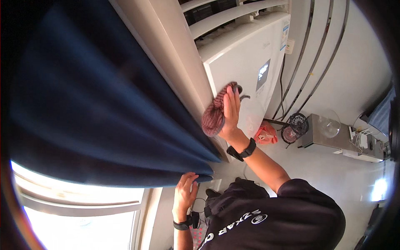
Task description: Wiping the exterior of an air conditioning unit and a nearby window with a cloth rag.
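My right hand [230, 115] presses a reddish-brown striped cloth [213, 117] against the white front panel of a floor-standing air conditioner [232, 70], near its left side edge. The cloth is bunched under the palm and hangs past the fingers. A lit display [263, 75] on the panel lies to the right of the hand. Lower down, my left hand [185, 191] is at the lower edge of a dark blue curtain [125, 125]. Its fingers are loosely bent with the thumb apart, and I see nothing held in them.
Louvres [237, 15] top the air conditioner. Beside its base are a red plastic bag [266, 133] and a black fan [298, 123]. A low cabinet [328, 137] carries a clear glass bowl [330, 124] and cables. A bright window [81, 225] lies below the curtain; dark pipes [322, 59] line the wall.
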Tool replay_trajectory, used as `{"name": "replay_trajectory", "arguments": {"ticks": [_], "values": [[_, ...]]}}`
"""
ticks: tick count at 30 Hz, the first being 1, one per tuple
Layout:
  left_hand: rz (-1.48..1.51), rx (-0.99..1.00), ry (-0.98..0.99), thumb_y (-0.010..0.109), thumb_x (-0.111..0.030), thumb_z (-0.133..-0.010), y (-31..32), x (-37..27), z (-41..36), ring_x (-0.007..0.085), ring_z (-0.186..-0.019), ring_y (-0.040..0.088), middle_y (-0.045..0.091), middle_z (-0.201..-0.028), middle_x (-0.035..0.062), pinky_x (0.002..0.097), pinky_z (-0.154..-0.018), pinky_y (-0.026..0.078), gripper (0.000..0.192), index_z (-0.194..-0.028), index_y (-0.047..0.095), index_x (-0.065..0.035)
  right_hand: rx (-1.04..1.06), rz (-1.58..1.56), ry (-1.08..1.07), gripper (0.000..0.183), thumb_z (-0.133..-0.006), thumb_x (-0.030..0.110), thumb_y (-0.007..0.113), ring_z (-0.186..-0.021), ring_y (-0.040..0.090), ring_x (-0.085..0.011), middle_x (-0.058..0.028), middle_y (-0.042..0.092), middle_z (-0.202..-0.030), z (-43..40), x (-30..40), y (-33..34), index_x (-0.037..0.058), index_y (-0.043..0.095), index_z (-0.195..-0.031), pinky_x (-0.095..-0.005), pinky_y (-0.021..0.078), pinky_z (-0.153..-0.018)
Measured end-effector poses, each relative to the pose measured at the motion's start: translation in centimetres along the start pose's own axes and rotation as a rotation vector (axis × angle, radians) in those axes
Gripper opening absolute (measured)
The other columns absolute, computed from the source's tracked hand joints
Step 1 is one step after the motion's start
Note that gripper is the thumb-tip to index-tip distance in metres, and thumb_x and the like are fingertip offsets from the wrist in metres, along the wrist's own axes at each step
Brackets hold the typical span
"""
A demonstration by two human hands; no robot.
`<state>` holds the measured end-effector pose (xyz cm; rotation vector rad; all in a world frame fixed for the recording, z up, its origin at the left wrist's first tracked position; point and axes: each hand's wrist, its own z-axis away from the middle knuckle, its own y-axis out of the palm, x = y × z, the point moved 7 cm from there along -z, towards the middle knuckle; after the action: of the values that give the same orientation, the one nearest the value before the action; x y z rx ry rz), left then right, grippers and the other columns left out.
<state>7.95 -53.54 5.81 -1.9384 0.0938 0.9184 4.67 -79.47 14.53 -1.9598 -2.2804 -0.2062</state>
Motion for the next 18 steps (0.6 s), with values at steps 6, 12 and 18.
{"name": "replay_trajectory", "arguments": {"ticks": [6,12,18], "values": [[-0.002,0.000,0.008,0.060,0.001,-0.084,-0.1,-0.4,0.3,0.0356,-0.102,0.063,0.063,-0.113,0.0154,0.0422,-0.087,0.052,0.023,-0.107,0.065,-0.0017,0.056,0.023,0.038,0.075,-0.085,0.016,0.069,-0.141,0.028,-0.0503,-0.0299,0.029,-0.154,-1.9,0.0,-0.1,-0.0035,0.032,-0.148,-0.0571,0.0212,-0.116],[-0.021,-0.043,0.023,0.059,0.003,-0.083,-0.3,-0.8,0.8,0.0352,-0.100,0.064,0.064,-0.111,0.0150,0.0418,-0.085,0.052,0.024,-0.107,0.065,-0.0025,0.034,0.027,-0.019,0.075,-0.084,0.015,0.071,-0.141,0.030,-0.0488,-0.0288,0.033,-0.153,-7.4,-0.8,-0.7,-0.0051,0.034,-0.146,-0.0562,0.0228,-0.116],[-0.030,-0.053,0.001,0.059,0.004,-0.083,-0.5,-0.8,1.1,0.0348,-0.098,0.064,0.064,-0.110,0.0145,0.0412,-0.085,0.053,0.024,-0.106,0.065,-0.0023,0.005,0.031,-0.066,0.077,-0.081,0.015,0.074,-0.139,0.035,-0.0467,-0.0278,0.037,-0.150,-8.7,-1.9,-1.0,-0.0049,0.035,-0.145,-0.0554,0.0256,-0.116]]}}
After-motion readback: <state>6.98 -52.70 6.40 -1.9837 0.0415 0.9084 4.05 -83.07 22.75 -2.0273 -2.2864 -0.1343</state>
